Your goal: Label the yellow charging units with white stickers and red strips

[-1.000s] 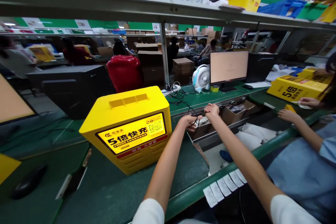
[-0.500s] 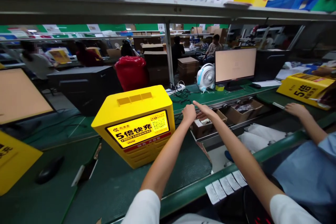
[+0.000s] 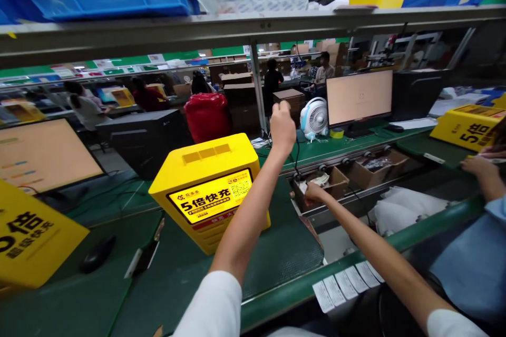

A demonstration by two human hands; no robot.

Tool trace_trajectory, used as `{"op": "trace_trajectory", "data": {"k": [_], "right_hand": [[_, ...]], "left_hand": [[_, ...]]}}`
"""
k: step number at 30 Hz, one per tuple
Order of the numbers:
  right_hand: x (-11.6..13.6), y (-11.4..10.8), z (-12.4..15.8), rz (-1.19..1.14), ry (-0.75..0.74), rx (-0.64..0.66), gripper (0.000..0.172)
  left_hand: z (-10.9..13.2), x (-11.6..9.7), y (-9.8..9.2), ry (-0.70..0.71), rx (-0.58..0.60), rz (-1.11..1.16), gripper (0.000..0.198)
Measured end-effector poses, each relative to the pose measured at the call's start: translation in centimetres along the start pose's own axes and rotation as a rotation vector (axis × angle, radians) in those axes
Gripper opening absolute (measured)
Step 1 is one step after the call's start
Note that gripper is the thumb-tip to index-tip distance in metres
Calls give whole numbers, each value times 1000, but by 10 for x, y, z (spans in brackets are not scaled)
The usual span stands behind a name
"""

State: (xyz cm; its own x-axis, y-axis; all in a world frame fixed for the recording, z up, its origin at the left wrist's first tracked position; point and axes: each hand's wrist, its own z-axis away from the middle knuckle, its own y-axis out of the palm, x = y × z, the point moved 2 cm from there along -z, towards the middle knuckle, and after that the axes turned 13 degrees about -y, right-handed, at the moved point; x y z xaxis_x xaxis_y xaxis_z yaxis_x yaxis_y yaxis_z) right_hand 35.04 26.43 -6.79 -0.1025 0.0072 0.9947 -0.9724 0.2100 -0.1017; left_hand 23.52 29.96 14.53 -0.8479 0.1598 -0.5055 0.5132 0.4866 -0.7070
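Moved apart: left hand [image 3: 282, 126] raised, right hand [image 3: 315, 192] lowered. Yellow cabinet [image 3: 209, 181]: landmark. Carton [image 3: 338, 183]: right of cabinet. Grip: left curled, right unclear; what either clamps, cannot tell. Black cable [image 3: 297, 154]: right of cabinet; best kept untangled.

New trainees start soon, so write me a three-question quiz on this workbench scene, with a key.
1. True or false: as pictured, the glossy red bundle is left of the round white-and-blue fan.
2. Which of the wearer's hands is lower, beside an open brown cardboard box? A) left B) right
3. Fill in: the boxy yellow case with a QR code stands on a ____ worktop.

Key: 1. True. 2. B, the right hand. 3. Green.
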Motion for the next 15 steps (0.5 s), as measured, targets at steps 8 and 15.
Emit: {"op": "trace_trajectory", "data": {"k": [8,15], "right_hand": [[130,-87,-11,1,-752,-214,76],[162,-59,48,-4,-750,284,34]], "left_hand": [[1,-70,-21,817,327,145,40],[62,-76,-35,801,504,228,41]]}}
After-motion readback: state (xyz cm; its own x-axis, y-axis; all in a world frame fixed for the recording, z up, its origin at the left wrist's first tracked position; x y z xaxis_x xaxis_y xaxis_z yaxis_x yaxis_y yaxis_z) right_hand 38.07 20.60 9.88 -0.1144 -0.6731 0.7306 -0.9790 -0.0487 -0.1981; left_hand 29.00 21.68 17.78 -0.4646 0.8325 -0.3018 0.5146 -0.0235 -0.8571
